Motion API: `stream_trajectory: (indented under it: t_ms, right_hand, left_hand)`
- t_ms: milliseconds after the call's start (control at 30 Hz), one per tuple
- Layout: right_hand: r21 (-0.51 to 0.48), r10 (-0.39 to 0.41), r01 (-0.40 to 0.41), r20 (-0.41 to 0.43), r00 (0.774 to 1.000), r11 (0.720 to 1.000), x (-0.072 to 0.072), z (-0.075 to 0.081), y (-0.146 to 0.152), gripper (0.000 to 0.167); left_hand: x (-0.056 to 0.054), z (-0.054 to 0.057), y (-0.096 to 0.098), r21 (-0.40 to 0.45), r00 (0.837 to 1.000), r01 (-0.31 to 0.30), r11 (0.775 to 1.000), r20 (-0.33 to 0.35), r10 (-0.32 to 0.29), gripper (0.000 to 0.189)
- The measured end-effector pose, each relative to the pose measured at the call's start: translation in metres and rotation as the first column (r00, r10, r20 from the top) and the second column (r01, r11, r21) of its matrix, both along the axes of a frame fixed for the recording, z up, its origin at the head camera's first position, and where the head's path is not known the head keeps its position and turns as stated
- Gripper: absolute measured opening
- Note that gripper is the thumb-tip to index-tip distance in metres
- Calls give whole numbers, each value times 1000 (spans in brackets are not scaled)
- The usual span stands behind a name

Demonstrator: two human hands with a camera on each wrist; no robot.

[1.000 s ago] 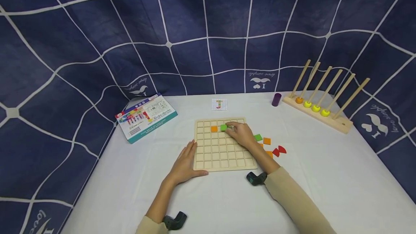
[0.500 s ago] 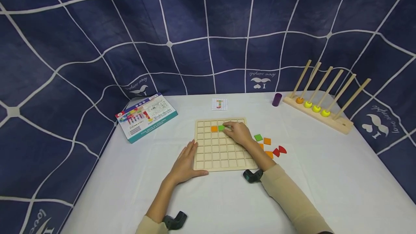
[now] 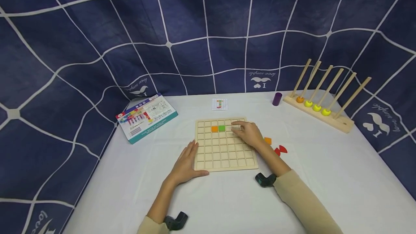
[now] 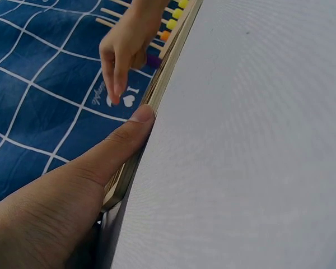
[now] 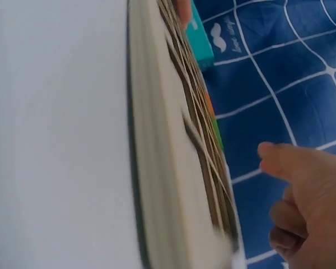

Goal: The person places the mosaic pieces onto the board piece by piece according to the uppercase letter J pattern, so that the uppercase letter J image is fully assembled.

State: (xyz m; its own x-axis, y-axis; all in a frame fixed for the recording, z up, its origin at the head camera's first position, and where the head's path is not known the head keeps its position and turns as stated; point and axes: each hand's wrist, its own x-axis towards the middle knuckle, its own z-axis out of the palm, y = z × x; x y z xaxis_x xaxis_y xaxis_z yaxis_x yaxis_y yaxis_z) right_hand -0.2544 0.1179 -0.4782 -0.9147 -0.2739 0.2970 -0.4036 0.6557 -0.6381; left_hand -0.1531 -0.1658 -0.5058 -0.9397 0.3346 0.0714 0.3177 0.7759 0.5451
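Note:
A pale wooden grid board lies on the white table. In one of its upper rows an orange square tile and a green square tile sit side by side in neighbouring cells. My left hand rests against the board's left side and near corner, its thumb along the front edge in the left wrist view. Over the board's upper right, my right hand hovers to the right of the green tile, fingers loosely bent. No tile shows between its fingertips in either wrist view.
Right of the board lie a loose orange tile and red quarter-round pieces, partly covered by the right arm. Behind stand a small pattern card, a purple cylinder and a wooden peg rack. A colourful box lies back left.
The green tile was in my right fingers and was set into the cell beside the orange one. My right hand has let go and moved right. The left hand has stayed put.

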Motion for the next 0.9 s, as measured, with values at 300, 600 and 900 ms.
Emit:
stream_trajectory:
  t_ms: [300,600,900]
  right_hand:
    - [19,-15,16,-62,998,1000,23,16,57,30]
    - [50,-72,73,-26,997,996,41,18,103,35]
    - [117,-58,47,90,994,992,44,0,127,39]
  left_hand:
    - [0,0,0,-6,1000,3,1000,-13,-3,120]
    - [0,1,0,-12,1000,10,1000,-11,-10,119]
    - [0,2,-1,-12,1000,5,1000,-5,-5,118]
